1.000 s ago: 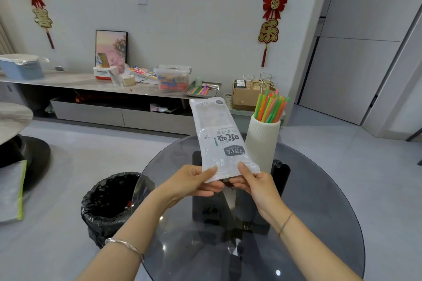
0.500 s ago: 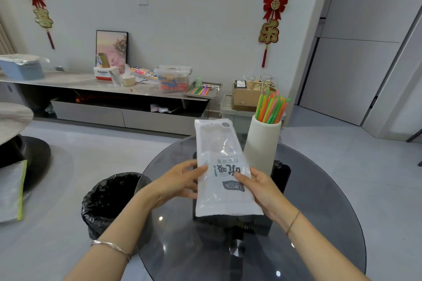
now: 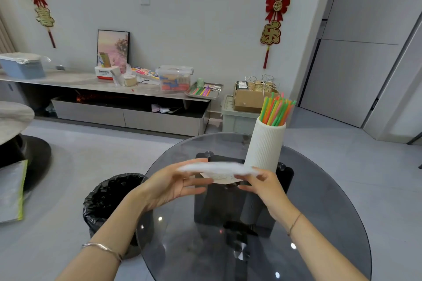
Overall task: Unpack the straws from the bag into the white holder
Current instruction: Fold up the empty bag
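Observation:
A white ribbed holder (image 3: 266, 147) stands on the far part of the round glass table (image 3: 319, 223), with several neon straws (image 3: 276, 109) sticking out of its top. The white plastic bag (image 3: 219, 170) lies flat and blurred, held level above the table just in front of the holder. My left hand (image 3: 173, 185) grips its left end. My right hand (image 3: 262, 186) holds its right end, close to the holder's base. Whether anything is inside the bag is impossible to see.
A bin with a black liner (image 3: 109, 198) stands on the floor left of the table. A low cabinet (image 3: 109, 98) along the wall carries boxes and a tray of more straws (image 3: 204, 91). A cardboard box (image 3: 249, 96) sits on a crate behind the holder.
The bag was upright between both hands, then lowered toward me. Now it is turned flat and level, blurred by motion, with my hands spread to its two ends.

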{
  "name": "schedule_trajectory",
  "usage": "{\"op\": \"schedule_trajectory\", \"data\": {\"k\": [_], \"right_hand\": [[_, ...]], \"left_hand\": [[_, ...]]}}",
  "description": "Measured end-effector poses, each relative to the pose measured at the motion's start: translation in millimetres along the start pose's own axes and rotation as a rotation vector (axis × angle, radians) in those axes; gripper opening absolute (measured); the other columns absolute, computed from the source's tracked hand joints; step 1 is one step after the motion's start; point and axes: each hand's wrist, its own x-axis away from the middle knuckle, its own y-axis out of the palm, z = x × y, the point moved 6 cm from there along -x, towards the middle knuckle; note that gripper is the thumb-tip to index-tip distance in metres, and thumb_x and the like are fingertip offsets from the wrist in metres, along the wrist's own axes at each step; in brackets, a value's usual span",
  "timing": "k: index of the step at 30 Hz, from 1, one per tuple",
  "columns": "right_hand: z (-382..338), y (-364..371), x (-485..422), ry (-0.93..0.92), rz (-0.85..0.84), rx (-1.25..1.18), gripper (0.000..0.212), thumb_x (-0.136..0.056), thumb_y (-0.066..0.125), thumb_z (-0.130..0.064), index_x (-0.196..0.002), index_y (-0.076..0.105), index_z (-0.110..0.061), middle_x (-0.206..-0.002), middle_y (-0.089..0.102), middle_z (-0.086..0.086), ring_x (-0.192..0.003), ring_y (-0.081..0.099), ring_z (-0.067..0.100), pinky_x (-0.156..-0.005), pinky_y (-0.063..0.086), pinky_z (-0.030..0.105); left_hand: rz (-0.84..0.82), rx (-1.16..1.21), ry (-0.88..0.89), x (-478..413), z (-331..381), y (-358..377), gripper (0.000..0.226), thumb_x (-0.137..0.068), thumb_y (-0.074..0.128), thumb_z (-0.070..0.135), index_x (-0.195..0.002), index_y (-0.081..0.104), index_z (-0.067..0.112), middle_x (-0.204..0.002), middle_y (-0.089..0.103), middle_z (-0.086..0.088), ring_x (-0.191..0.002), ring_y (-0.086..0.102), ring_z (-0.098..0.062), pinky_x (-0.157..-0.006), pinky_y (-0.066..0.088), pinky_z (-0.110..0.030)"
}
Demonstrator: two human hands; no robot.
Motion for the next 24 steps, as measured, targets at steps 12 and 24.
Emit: {"op": "schedule_trajectory", "data": {"k": [12, 24], "right_hand": [[16.7, 26.3, -1.2, 0.140, -0.015, -0.154, 0.024, -0.088, 0.061, -0.027, -0.099, 0.073, -0.009, -0.111, 0.071, 0.000, -0.106, 0.064, 0.019, -0.097, 0.050, 0.037], [18.5, 103.4, -58.4, 0.023, -0.107, 0.238, 0.030, -0.086, 0.063, -0.016, -0.109, 0.044, -0.021, -0.120, 0.052, -0.003, -0.095, 0.064, 0.019, -0.090, 0.054, 0.038]], "left_hand": [[0.375, -0.192, 0.114, -10.1, -5.7, -16.5, 0.048, -0.082, 0.058, 0.050, -0.104, 0.070, 0.010, -0.103, 0.076, -0.006, -0.096, 0.072, -0.019, -0.070, 0.058, -0.022], [0.837, -0.126, 0.317, 35.1, 31.3, -143.5, 0.041, -0.088, 0.063, 0.007, -0.128, 0.053, 0.005, -0.115, 0.068, -0.016, -0.095, 0.067, -0.024, -0.065, 0.059, -0.019]]}}
